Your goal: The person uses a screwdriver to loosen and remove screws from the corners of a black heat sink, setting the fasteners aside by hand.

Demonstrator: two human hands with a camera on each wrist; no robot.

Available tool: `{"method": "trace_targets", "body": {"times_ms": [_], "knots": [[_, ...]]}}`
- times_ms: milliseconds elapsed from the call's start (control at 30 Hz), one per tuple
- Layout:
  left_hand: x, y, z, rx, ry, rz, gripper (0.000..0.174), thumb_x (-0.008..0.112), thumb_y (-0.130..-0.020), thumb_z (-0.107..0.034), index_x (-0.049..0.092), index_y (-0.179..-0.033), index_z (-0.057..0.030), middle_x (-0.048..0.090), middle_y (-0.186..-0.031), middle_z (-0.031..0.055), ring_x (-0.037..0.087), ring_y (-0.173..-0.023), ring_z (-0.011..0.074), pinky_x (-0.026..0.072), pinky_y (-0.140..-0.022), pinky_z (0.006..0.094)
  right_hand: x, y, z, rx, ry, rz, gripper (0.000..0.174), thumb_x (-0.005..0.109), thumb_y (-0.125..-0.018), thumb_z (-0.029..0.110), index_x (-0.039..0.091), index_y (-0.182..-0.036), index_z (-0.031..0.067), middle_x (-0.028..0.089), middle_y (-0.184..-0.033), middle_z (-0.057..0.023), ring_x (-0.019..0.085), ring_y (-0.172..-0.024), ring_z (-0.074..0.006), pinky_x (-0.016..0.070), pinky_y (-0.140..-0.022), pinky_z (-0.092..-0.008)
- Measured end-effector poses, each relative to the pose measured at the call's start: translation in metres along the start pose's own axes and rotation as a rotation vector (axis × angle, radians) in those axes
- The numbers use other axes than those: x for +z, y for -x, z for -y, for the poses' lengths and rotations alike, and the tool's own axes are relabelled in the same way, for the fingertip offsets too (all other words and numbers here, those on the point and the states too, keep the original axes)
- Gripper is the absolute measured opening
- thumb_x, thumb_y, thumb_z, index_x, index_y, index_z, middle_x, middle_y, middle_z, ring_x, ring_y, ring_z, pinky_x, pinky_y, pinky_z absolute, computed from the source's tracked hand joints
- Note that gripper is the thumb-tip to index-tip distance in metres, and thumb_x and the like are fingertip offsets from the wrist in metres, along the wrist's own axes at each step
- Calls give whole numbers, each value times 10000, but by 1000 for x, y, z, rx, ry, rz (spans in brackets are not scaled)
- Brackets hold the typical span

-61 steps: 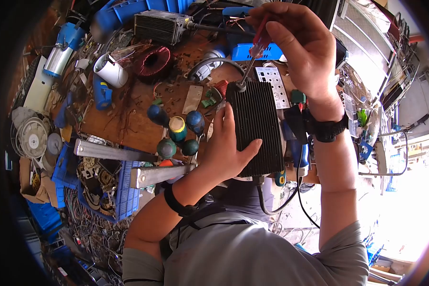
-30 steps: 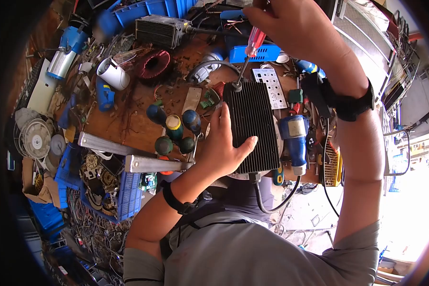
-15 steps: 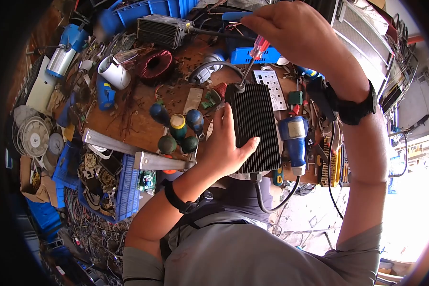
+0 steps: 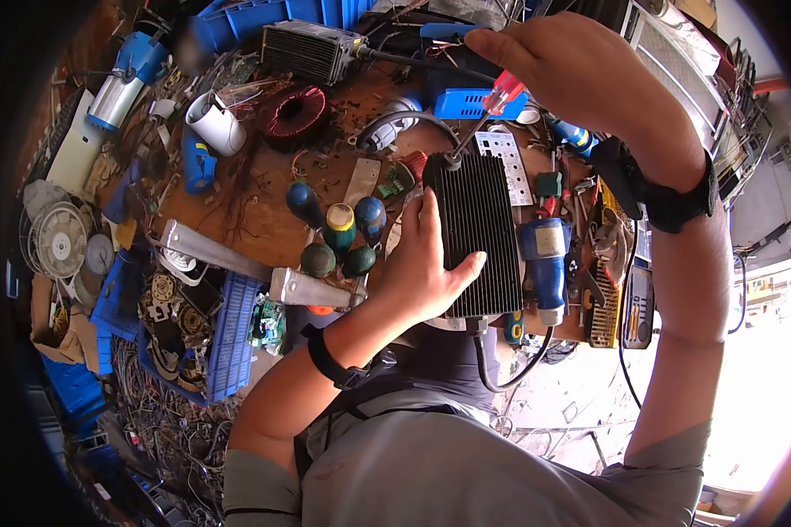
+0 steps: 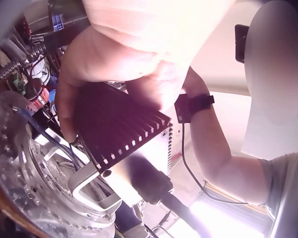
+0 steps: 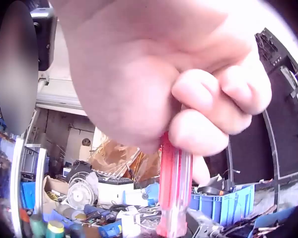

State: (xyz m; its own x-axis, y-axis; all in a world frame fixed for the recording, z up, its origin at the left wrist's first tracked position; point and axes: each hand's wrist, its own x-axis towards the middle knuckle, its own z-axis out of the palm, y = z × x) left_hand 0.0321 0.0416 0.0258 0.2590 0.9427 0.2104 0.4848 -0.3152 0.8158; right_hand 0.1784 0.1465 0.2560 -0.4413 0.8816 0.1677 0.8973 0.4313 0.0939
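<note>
A black finned metal box [image 4: 476, 233] stands in front of the person, a cable gland at its top corner and a cable at its lower end. The left hand [image 4: 424, 268] grips the box's side, thumb across the fins; in the left wrist view that hand [image 5: 111, 64] wraps over the finned case [image 5: 119, 124]. The right hand [image 4: 580, 75] holds a screwdriver with a red, clear handle [image 4: 504, 93], its shaft slanting down to the gland [image 4: 452, 162]. In the right wrist view curled fingers of the hand [image 6: 159, 84] grip the red handle [image 6: 175, 193].
Upright screwdriver handles [image 4: 340, 227] and metal bars [image 4: 215, 250] stand left of the box. Right of it lies a blue connector [image 4: 547, 263]. Behind are a perforated white plate [image 4: 504, 167], a copper coil [image 4: 294, 114] and another finned box [image 4: 312, 53]. A blue crate [image 4: 230, 338] holds parts.
The right hand, first raised with looser fingers around the screwdriver, has turned over and closed round its handle. The screwdriver leans further right. The left hand keeps its hold on the box.
</note>
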Motion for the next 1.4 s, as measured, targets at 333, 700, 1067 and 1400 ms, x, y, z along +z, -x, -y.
{"method": "trace_targets", "body": {"times_ms": [333,700,1067,1400], "knots": [[0,0,0,1,17,2,1034,726,-899,-404,99,-1516,139,228,-1520,336,301,-1423,458,298,-1178,472,-19,8,17,-126,-276,91,375,559,-961,161,508,-1266,-51,649,-707,-198,685,-687,-332,535,-636,-406],[-3,0,-3,-28,20,21,1031,722,-902,-403,99,-1514,144,228,-1517,338,302,-1420,458,301,-1175,469,3,3,10,-85,269,-78,315,588,-989,340,682,-1175,104,698,-839,-167,692,-843,-345,538,-760,-417],[-2,1,-2,-26,0,23,1044,711,-908,-433,86,-1519,136,216,-1522,340,301,-1423,460,311,-1170,463,-6,10,5,-112,-376,-79,322,604,-939,93,534,-1216,-54,655,-729,-174,688,-693,-267,526,-629,-368],[-1,0,-1,-17,24,27,1040,712,-908,-423,82,-1519,135,220,-1522,329,307,-1418,456,312,-1169,462,-20,13,24,45,-408,80,281,578,-969,136,590,-1164,-65,679,-779,-173,673,-673,-269,547,-677,-338]]}}
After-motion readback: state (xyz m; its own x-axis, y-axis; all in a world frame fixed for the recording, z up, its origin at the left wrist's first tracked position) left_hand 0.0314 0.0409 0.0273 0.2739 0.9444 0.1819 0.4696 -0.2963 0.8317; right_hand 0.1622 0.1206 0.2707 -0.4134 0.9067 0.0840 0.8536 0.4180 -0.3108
